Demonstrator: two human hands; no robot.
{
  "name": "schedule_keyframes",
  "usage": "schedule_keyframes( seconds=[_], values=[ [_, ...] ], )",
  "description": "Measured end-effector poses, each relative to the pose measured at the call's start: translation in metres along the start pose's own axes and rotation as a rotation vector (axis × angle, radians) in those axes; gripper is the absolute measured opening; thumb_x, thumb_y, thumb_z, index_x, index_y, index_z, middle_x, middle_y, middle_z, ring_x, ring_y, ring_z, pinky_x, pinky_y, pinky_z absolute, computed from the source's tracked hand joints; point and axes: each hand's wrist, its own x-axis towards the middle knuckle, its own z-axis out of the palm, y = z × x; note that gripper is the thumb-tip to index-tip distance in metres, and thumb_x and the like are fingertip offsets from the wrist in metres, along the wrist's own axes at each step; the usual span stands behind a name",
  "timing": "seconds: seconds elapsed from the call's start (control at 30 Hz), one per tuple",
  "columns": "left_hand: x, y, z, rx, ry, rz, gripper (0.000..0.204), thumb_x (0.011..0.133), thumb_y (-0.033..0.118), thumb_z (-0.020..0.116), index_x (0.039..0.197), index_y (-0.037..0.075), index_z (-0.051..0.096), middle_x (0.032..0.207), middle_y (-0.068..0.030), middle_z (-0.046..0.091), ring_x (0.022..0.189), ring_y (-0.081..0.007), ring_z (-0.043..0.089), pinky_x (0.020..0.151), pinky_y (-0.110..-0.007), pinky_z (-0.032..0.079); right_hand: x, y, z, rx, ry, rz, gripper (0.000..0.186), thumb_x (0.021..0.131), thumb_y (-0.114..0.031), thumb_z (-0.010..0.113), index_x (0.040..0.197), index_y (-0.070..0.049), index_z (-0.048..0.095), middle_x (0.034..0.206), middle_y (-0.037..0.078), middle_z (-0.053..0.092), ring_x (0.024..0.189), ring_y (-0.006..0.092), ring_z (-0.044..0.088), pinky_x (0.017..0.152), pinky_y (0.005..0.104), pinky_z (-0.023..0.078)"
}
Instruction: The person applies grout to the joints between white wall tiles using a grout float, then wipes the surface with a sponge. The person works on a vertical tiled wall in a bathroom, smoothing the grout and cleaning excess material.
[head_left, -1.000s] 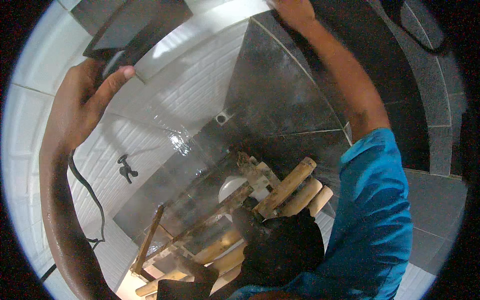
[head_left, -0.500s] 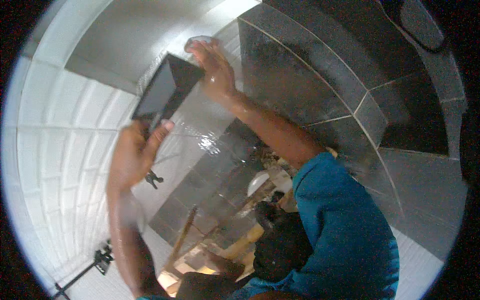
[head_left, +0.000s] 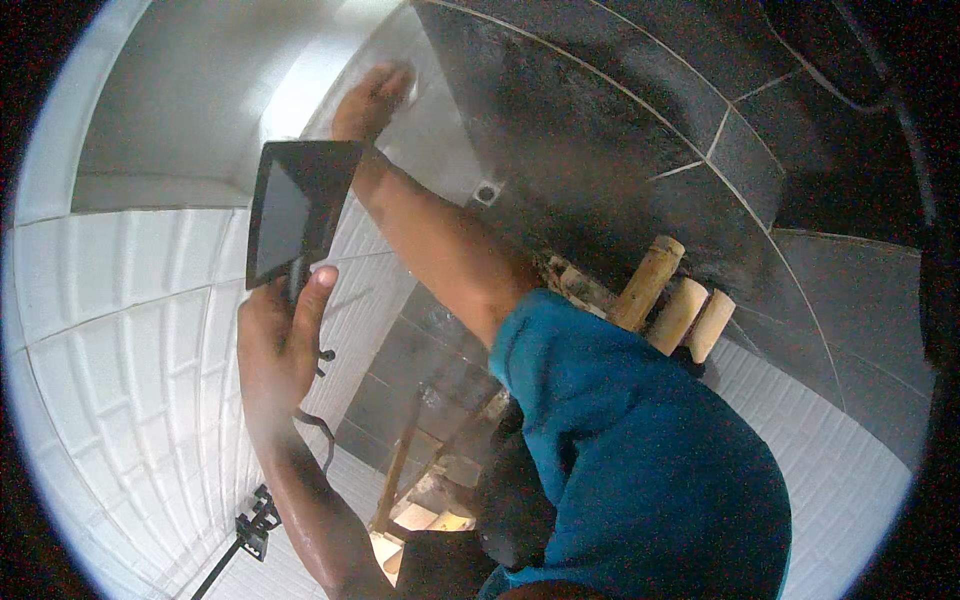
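Observation:
My left hand (head_left: 280, 340) grips a black, square-edged tool (head_left: 300, 205) by its short handle, thumb along one side. The tool has flared sides and a greyish flat area; its exact kind is unclear. It is held up before the white brick-patterned wall (head_left: 120, 290). Beyond it, my right hand (head_left: 375, 100) reaches to a pale glossy surface near the dark tiles. Its fingers look curled and are blurred. Something pale shows at the fingertips, but I cannot make it out. My right forearm passes behind the tool's right edge.
Dark grey tiles (head_left: 590, 130) with pale joints fill the upper right. A small square fitting (head_left: 487, 193) with a round hole sits near my right forearm. Several short wood pieces (head_left: 650, 280) lie beyond my sleeve. A black bracket with a bar (head_left: 258, 525) is at lower left.
The view has shifted. The black tool sits lower and further left, turned more upright, still in my left hand. My right hand has moved left and shows more of its forearm.

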Motion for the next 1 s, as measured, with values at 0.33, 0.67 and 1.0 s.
schedule_keyframes(
  seconds=[0.33, 0.67, 1.0],
  values=[
    [0.016, 0.019, -0.026, -0.102, 0.109, -0.049, 0.054, 0.090, 0.051, 0.069, 0.103, -0.001, 0.063, 0.072, 0.0027, 0.049, 0.064, -0.0074, 0.039, 0.058, -0.025, 0.033, 0.002, -0.014, 0.002, -0.052, -0.050, -0.085, 0.056, 0.103, -0.029, 0.044, 0.149, 0.000, 0.033, 0.156, 0.023, 0.032, 0.146, 0.0371, 0.027, 0.119, 0.0432, 0.022],
    [0.027, 0.012, -0.051, -0.093, 0.150, 0.034, 0.051, 0.090, 0.052, 0.068, 0.096, 0.002, 0.062, 0.071, 0.0051, 0.047, 0.061, -0.0060, 0.039, 0.055, -0.023, 0.032, -0.008, -0.078, -0.044, 0.201, -0.960, -0.226, 0.025, 0.090, -0.019, 0.054, 0.108, -0.010, 0.068, 0.122, 0.014, 0.066, 0.123, 0.0331, 0.054, 0.096, 0.0488, 0.042],
    [0.016, 0.004, -0.055, -0.052, 0.204, -0.005, 0.051, 0.090, 0.051, 0.069, 0.095, 0.001, 0.061, 0.069, 0.0050, 0.045, 0.059, -0.0059, 0.038, 0.052, -0.024, 0.031, 0.210, -0.130, 0.007, -1.179, -0.653, -0.585, 0.044, 0.099, -0.017, 0.039, 0.137, 0.003, 0.049, 0.124, 0.017, 0.064, 0.114, 0.0334, 0.061, 0.097, 0.0467, 0.049]
  ],
)
